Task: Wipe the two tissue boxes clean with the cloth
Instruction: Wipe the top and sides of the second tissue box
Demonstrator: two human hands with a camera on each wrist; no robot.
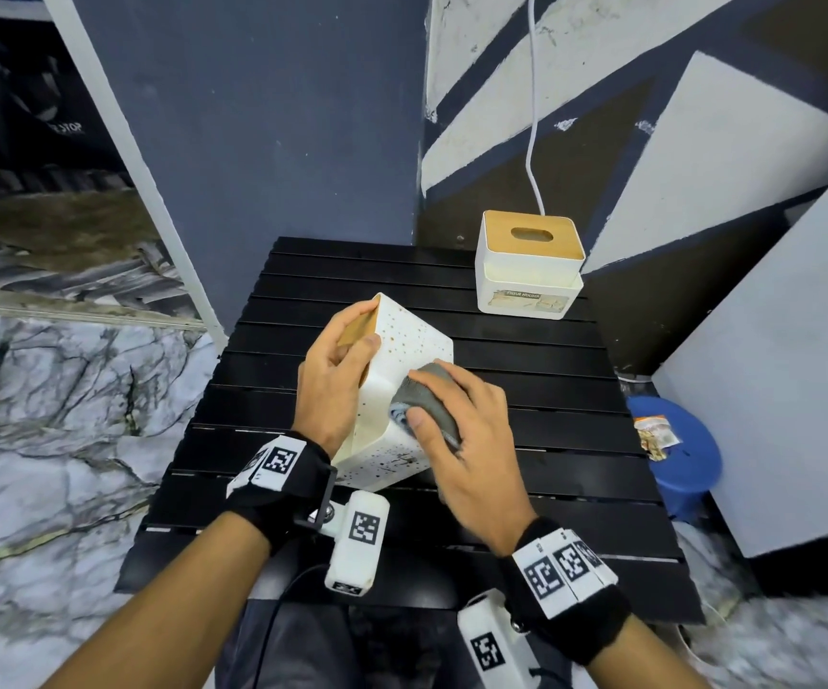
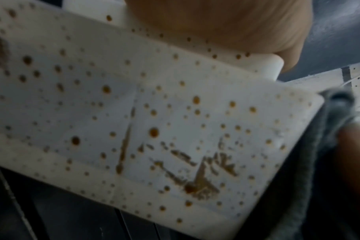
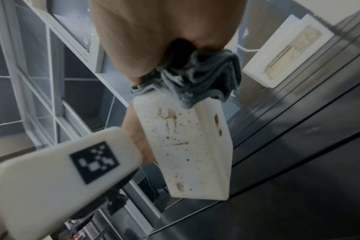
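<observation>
Head view shows a spotted box [image 1: 402, 340] tilted on the black counter [image 1: 551, 390], the left hand [image 1: 332, 375] gripping its wooden top. Right hand [image 1: 457, 430] presses a bunched grey cloth [image 1: 427, 395] against its side. Second box [image 1: 526, 271] stands upright at the counter's far right corner.

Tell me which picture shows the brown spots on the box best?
The left wrist view: the spots fill the picture up close on the box. The head view shows the box smaller, with faint dots. The right wrist view shows some spots on one end.
</observation>
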